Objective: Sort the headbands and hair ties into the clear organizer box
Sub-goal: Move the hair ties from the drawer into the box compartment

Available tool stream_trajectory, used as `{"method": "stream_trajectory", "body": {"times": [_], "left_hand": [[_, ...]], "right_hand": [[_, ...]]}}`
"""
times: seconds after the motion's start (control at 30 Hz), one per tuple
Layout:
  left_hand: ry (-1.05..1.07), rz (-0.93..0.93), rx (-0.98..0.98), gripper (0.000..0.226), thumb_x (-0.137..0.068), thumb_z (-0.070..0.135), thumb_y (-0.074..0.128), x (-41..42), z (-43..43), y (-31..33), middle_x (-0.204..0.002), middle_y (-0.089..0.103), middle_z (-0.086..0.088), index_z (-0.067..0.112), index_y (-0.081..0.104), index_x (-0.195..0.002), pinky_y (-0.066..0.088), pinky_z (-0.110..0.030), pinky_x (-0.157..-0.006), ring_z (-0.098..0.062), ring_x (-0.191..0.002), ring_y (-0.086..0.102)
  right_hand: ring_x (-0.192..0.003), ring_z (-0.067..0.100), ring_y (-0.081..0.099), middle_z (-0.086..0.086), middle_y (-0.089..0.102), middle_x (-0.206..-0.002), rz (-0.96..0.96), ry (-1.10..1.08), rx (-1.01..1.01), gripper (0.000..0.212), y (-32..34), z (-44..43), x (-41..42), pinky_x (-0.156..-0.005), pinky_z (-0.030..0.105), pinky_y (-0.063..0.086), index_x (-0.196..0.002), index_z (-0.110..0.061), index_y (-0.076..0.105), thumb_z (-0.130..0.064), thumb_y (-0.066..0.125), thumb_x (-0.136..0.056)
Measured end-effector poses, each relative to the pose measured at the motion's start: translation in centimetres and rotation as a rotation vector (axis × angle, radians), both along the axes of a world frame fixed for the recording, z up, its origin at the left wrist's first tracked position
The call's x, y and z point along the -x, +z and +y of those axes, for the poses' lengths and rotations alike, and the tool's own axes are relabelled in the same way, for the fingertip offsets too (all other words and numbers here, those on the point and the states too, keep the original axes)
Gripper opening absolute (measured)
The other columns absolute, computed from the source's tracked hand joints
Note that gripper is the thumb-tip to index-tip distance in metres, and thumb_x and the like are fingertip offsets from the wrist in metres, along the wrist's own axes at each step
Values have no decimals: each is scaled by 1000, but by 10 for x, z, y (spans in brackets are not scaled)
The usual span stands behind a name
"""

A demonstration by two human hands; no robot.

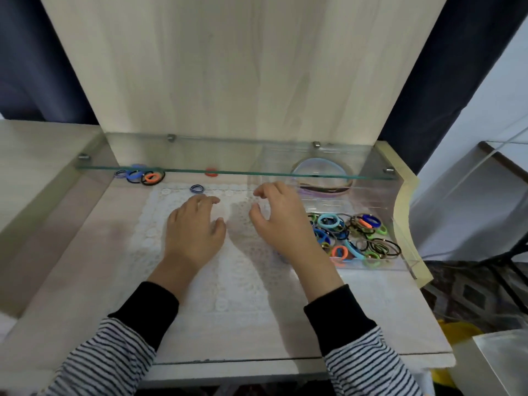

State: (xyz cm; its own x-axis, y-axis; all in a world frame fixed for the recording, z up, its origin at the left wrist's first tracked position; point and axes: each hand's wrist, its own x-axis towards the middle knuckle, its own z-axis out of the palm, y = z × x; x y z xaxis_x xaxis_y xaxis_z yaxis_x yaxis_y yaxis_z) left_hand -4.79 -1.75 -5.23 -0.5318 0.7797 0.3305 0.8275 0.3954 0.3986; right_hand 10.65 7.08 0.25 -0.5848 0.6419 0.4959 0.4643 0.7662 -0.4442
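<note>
At the far left, under the glass shelf (228, 170), a small cluster of hair ties (143, 176) lay on the desk (85, 267), well apart from the box. Further right a dark blue striped tie (196, 188) sat at the far edge of the lace mat (237, 281), and a red tie (211, 172) lay just beyond it.

The left hand (194, 230) rested on the mat, its grip loosely curled and holding nothing, fingertips near the striped tie. The right hand (280, 221) hovered beside it, its grip half spread, thumb and fingers apart and seemingly empty.

At the right stood the clear organizer box (374, 195). Its near compartment held a heap of sorted ties (351, 232) in many colours, and curved headbands (323, 190) stood in the far compartment.

The sorting looked mostly done. What remained, as far as could be seen, was the handful of ties at the far left. The striped tie seemed the likeliest next pick.
</note>
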Motion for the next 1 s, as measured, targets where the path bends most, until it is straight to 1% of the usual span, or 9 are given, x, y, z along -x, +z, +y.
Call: {"method": "stream_trajectory", "body": {"times": [0.1,0.17,0.27,0.37,0.53,0.63,0.73,0.9,1.0], "left_hand": [[94,26,96,51,-88,38,50,22,-9,-8,-147,44,-10,19,52,-135,30,-48,-112,-27,-138,39],[147,34,145,53,-90,38,51,34,-16,-13,-153,35,-10,20,47,-140,22,-49,-116,-28,-144,29],[162,70,156,63,-84,47,38,48,-26,-18,-154,36,-11,21,47,-141,21,-52,-114,-31,-143,30],[161,67,187,62,-87,50,37,56,-29,-20,-155,35,-9,24,45,-142,19,-52,-114,-29,-144,29],[201,74,137,70,-81,55,30,68,-26,-23,-150,42,-10,22,51,-138,21,-53,-112,-31,-140,36],[236,85,140,67,-81,52,37,78,-21,-22,-146,46,-16,18,53,-137,25,-55,-109,-35,-136,40],[235,116,111,69,-79,54,35,90,-14,-22,-138,52,-20,14,57,-131,34,-55,-103,-37,-129,48],[247,102,60,64,-78,45,44,108,1,-15,-138,51,-19,11,55,-132,37,-53,-100,-37,-128,47],[273,177,79,56,-82,41,41,120,8,-18,-124,60,-19,8,60,-123,43,-51,-91,-38,-116,56]], "right_hand": [[-103,28,51,7,60,-108,-135,64,9,35,-8,-16,25,-86,44,44,-111,-10,62,-30,53,-84],[-112,27,46,6,55,-119,-261,86,47,41,-16,-24,39,-92,40,40,-122,-12,57,-32,52,-87],[-116,26,42,7,50,-126,-367,92,70,42,-29,-32,53,-95,38,35,-126,-11,52,-31,48,-89],[-119,25,42,6,48,-128,-366,93,73,39,-42,-33,62,-97,36,33,-123,-11,52,-30,46,-89],[-133,27,32,9,37,-146,-351,75,86,49,-52,-26,79,-110,39,23,-133,-9,45,-33,44,-90],[-132,30,34,11,39,-143,-340,78,86,51,-52,-20,90,-111,41,25,-133,-8,44,-36,45,-90],[-136,28,26,8,33,-148,-351,86,111,59,-50,-17,98,-112,41,19,-143,-12,33,-42,42,-92],[-136,26,23,5,30,-149,-364,64,89,62,-52,-14,111,-108,46,17,-146,-20,26,-48,39,-92],[-140,22,19,2,26,-153,-377,92,107,60,-54,-10,119,-110,49,13,-147,-21,23,-46,37,-94]]}}
